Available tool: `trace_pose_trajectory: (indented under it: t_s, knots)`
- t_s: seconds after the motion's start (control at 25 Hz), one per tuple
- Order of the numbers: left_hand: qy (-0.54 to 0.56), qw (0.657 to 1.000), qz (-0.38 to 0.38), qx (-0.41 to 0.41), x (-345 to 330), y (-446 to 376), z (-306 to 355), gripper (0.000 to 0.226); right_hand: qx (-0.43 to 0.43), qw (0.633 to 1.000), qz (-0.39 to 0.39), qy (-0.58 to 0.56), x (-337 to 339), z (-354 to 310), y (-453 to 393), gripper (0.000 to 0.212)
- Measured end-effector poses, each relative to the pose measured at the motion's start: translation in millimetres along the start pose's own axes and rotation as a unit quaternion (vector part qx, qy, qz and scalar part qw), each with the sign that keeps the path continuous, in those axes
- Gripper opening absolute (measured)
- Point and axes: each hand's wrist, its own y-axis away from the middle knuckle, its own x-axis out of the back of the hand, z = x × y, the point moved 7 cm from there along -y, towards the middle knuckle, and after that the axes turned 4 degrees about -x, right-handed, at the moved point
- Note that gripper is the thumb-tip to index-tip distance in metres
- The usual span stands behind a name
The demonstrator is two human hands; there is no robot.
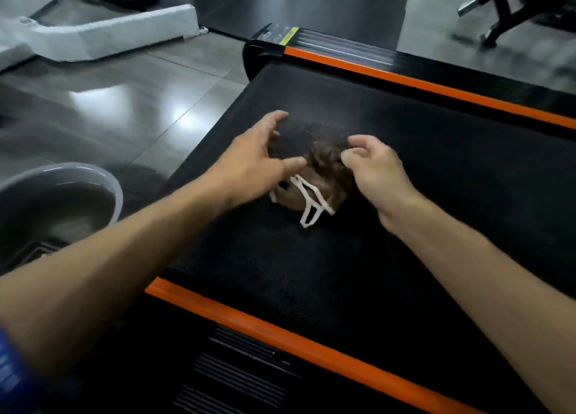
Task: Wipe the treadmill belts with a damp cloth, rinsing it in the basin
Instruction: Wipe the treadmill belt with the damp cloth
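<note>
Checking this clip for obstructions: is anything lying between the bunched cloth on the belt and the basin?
Nothing visible does. The cloth lies on the belt; the basin stands on the floor left of the treadmill, with only belt edge between.

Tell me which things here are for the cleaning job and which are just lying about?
For the job:
- crumpled brown cloth with white straps, right hand pinching it, left hand touching it
- black textured treadmill belt
- round grey plastic basin of water

Just lying about:
- white foam packing pieces
- black metal gym frame
</note>
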Motion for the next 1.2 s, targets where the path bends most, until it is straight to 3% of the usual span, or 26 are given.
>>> trace_pose_trajectory:
  t_s: [0.08, 0.2, 0.32, 0.44, 0.56, 1.2]
  knots:
    - [-0.204, 0.974, -0.007, -0.096, -18.5, -6.8, 7.8, 0.069, 0.095, 0.98, 0.064, 0.164, 15.6, 11.3, 19.9, 0.045]
    - [-0.323, 0.927, -0.07, -0.176, -52.2, -10.7, 13.5, 0.068, 0.139, 0.948, 0.061, 0.281, 20.8, 35.0, 57.7, 0.053]
    - [-0.338, 0.914, -0.138, -0.177, -78.5, -9.7, 4.2, 0.079, 0.084, 0.924, 0.033, 0.372, 34.3, 64.8, 90.3, 0.058]
    - [-0.363, 0.904, -0.118, -0.191, -86.0, -0.5, -2.1, 0.085, 0.039, 0.905, -0.002, 0.423, 48.5, 94.0, 121.1, 0.065]
    - [-0.357, 0.905, -0.096, -0.21, -86.6, 0.6, -3.7, 0.076, 0.05, 0.889, -0.007, 0.455, 45.5, 105.2, 129.3, 0.062]
    - [-0.31, 0.913, -0.109, -0.241, -82.2, 0.7, -4.7, 0.07, 0.02, 0.869, 0.006, 0.495, 44.0, 101.7, 128.5, 0.061]
